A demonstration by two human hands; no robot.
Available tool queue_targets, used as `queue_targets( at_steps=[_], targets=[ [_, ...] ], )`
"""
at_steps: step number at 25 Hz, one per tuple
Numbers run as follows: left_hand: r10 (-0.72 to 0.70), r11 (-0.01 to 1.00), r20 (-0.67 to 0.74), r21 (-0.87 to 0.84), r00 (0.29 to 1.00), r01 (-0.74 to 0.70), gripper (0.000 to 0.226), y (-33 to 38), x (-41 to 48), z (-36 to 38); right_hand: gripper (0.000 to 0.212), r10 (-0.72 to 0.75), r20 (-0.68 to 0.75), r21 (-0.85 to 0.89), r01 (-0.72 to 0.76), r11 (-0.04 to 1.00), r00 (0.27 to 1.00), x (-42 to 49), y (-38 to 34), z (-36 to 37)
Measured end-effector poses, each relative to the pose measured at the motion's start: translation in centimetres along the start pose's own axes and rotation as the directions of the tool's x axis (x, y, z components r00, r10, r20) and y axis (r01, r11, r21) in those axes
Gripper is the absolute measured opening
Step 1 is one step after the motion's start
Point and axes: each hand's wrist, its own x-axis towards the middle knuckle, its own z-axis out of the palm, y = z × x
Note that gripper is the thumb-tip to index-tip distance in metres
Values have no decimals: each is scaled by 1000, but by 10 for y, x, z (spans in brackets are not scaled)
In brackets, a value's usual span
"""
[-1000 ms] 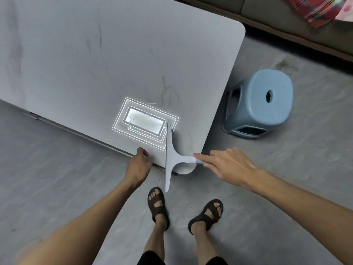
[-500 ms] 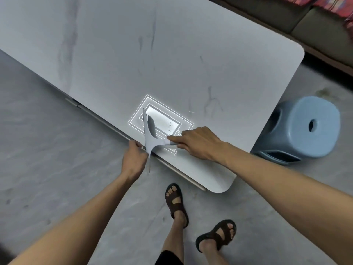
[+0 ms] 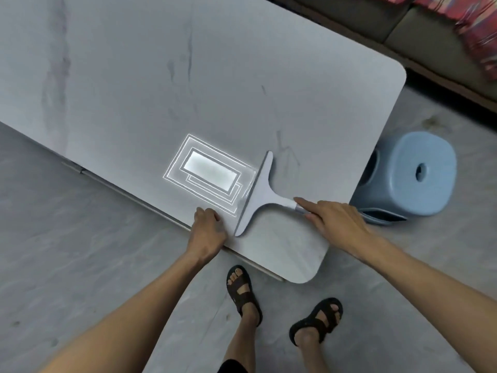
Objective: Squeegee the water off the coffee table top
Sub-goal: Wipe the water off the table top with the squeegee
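A white squeegee (image 3: 259,193) lies blade-down on the pale grey coffee table top (image 3: 188,84), near the table's front right corner. My right hand (image 3: 333,220) holds its handle, index finger stretched along it. The blade stands just right of a bright reflection of a ceiling light (image 3: 211,172) on the wet surface. My left hand (image 3: 208,227) grips the table's front edge, just left of the blade's near end.
A light blue plastic stool (image 3: 411,176) stands on the floor right of the table. A sofa with a red patterned cloth (image 3: 476,28) runs along the back right. My sandalled feet (image 3: 243,290) are on the grey floor by the table corner.
The squeegee has moved from the left side of the light's reflection to its right side, towards the table corner. My left hand stays on the table edge.
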Motion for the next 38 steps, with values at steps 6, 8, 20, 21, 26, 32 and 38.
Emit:
queue_targets(
  at_steps=[6,8,20,21,26,32,38],
  targets=[
    [56,995,86,78,995,-63,16,52,-12,37,46,294,47,-4,-294,956,955,-125,78,-10],
    [37,997,129,67,991,-46,14,62,-18,43,45,341,58,-50,-339,940,938,-153,93,-21],
    [-17,995,214,96,977,-4,18,67,-33,73,39,-50,89,-25,53,998,995,-10,27,-31],
    [-28,996,204,94,979,9,20,66,-34,74,37,-42,89,-26,44,999,995,-9,32,-30],
    [1,984,207,173,978,-38,20,74,-36,80,39,120,29,-10,-119,993,992,-93,100,-26],
    [-22,970,193,240,981,-25,17,87,-42,87,45,221,43,-90,-217,972,974,-199,138,-20],
    [-41,983,74,184,996,27,17,64,-64,93,38,-128,62,-52,131,990,990,-124,71,-12]
  ],
)
